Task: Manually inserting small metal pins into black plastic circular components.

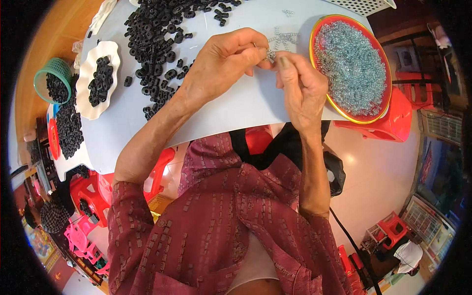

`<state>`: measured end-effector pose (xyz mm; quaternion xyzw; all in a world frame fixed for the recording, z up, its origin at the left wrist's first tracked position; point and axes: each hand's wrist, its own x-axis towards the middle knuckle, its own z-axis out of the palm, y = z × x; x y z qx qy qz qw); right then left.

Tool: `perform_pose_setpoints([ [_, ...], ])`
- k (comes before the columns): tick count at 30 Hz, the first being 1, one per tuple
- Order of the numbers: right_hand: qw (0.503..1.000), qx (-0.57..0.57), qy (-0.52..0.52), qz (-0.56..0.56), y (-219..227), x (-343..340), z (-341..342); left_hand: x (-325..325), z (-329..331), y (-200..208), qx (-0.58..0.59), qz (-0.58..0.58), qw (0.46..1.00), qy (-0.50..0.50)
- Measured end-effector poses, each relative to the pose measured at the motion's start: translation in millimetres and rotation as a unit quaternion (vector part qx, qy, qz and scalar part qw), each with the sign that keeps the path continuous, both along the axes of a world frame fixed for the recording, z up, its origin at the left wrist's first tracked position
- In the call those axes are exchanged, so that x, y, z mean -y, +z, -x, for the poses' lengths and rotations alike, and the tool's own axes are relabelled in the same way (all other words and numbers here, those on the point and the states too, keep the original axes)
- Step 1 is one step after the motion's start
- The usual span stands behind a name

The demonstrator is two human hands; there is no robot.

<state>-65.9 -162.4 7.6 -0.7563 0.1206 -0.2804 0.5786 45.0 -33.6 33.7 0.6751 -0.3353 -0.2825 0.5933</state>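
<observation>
Over the far middle of the table, my left hand [216, 69] and my right hand [304, 91] meet fingertip to fingertip. Both pinch at a small tangle of silvery metal springs [268, 56], partly hidden by the fingers. Just beyond them, more loose springs [286, 38] lie on the pale table [236, 108]. To the right of my right hand is a round red tray [366, 117] with a yellow rim, heaped with small springs [351, 66]. Many small black plastic parts [152, 59] are spread left of my left hand.
A white wavy-edged plate [114, 55] with black parts stands at the left. Past it, a green basket [66, 81] lies tipped among more black parts [70, 128]. A white perforated basket [366, 5] is at the far right. Red stools [400, 115] stand around the table.
</observation>
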Motion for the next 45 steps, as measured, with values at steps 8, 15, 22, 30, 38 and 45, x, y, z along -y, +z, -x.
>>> perform_pose_setpoints([
  [8, 0.998, 0.013, -0.004, 0.06, -2.8, 1.1, 0.2, 0.0, 2.7, -4.7, 0.019, -0.024, 0.999, -0.011],
  [15, 0.998, 0.022, 0.015, 0.06, -8.3, 2.9, 0.5, 1.0, 7.1, -2.3, 0.12, -0.031, 0.992, 0.009],
  [22, 1.0, 0.022, -0.007, 0.006, -6.6, -0.7, 1.1, 1.1, 4.3, -4.0, 0.116, -0.016, 0.993, -0.003],
  [30, 0.999, 0.021, -0.018, -0.026, -3.3, -1.4, 1.5, 0.7, 5.0, 3.9, 0.085, -0.013, 0.996, -0.022],
  [38, 0.999, 0.011, -0.026, -0.021, -6.7, -0.7, 2.0, 1.3, 5.9, 0.4, 0.389, -0.02, 0.921, -0.017],
  [45, 0.999, 0.011, -0.031, -0.031, -7.1, -1.1, 2.2, 0.5, 5.7, -3.6, 0.427, 0.018, 0.904, -0.016],
])
